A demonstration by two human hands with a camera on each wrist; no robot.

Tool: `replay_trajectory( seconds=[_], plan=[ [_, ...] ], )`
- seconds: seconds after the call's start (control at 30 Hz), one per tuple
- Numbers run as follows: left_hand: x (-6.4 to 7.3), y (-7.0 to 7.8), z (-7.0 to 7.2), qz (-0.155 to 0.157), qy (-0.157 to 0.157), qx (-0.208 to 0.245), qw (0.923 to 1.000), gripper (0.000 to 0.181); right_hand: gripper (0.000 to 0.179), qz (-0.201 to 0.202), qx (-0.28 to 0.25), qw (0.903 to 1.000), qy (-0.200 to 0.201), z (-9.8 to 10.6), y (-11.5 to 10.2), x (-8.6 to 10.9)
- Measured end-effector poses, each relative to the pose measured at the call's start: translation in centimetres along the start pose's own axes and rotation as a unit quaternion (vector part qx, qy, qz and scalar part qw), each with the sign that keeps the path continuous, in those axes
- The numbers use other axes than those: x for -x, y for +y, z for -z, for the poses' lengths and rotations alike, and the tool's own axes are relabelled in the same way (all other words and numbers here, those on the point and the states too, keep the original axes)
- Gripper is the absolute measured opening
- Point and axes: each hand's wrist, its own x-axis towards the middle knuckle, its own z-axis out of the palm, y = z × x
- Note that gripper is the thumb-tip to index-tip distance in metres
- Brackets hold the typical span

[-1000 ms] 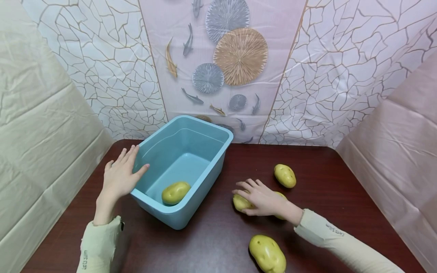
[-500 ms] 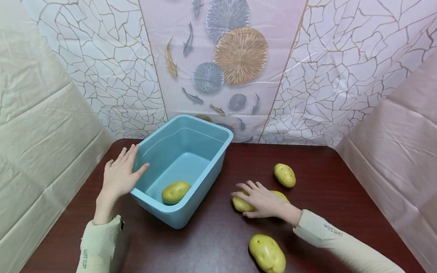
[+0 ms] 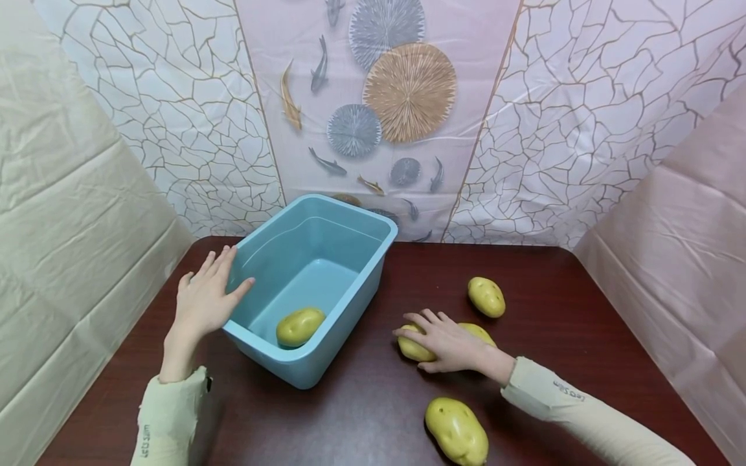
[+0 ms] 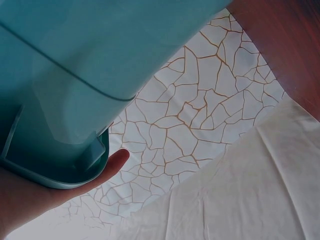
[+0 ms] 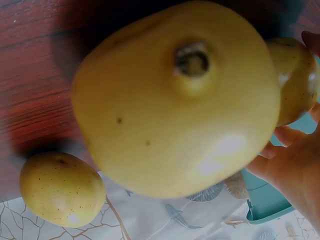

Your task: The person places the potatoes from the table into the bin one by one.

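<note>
My left hand (image 3: 204, 299), fingers straight and thumb spread, rests at the left rim of a blue plastic bin (image 3: 359, 285). In the left wrist view, the bin (image 4: 95, 55) fills the upper left and the hand (image 4: 65, 197) lies along its rim. One yellow potato (image 3: 300, 327) lies inside the bin. My right hand (image 3: 451, 343) grips another potato (image 3: 412, 349) on the table, fingers over its far side and thumb at its near side. A second potato (image 3: 478, 332) sits partly hidden behind this hand; in the right wrist view a large potato (image 5: 170, 105) covers much of the grip.
On the dark red-brown table (image 3: 373, 414), one potato (image 3: 486, 298) lies behind the right hand and another (image 3: 457, 432) near the front edge. Patterned cloth (image 3: 408, 162) hangs behind the table, with plain cloth (image 3: 76, 259) along the sides.
The right hand has settled slightly nearer and lower over the potato, exposing more of the one behind it. The left hand and bin stay in place.
</note>
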Motion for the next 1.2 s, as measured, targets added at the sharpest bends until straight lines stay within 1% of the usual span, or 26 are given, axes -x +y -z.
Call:
replay_trajectory(
  seconds=[0.23, 0.7, 1.2],
  plan=[
    [0.09, -0.01, 0.01, 0.002, -0.003, 0.001, 1.0, 0.074, 0.071, 0.002, -0.017, 0.9998, 0.0, -0.06, -0.09, 0.07],
    [0.12, -0.04, -0.06, 0.002, -0.004, 0.0, 1.0, 0.073, 0.074, -0.013, -0.01, 0.9995, -0.026, -0.34, -0.14, 0.15],
    [0.0, -0.06, -0.07, 0.001, -0.001, 0.001, 1.0, 0.072, 0.078, -0.016, -0.013, 0.9995, -0.022, -0.4, -0.13, 0.35]
  ],
)
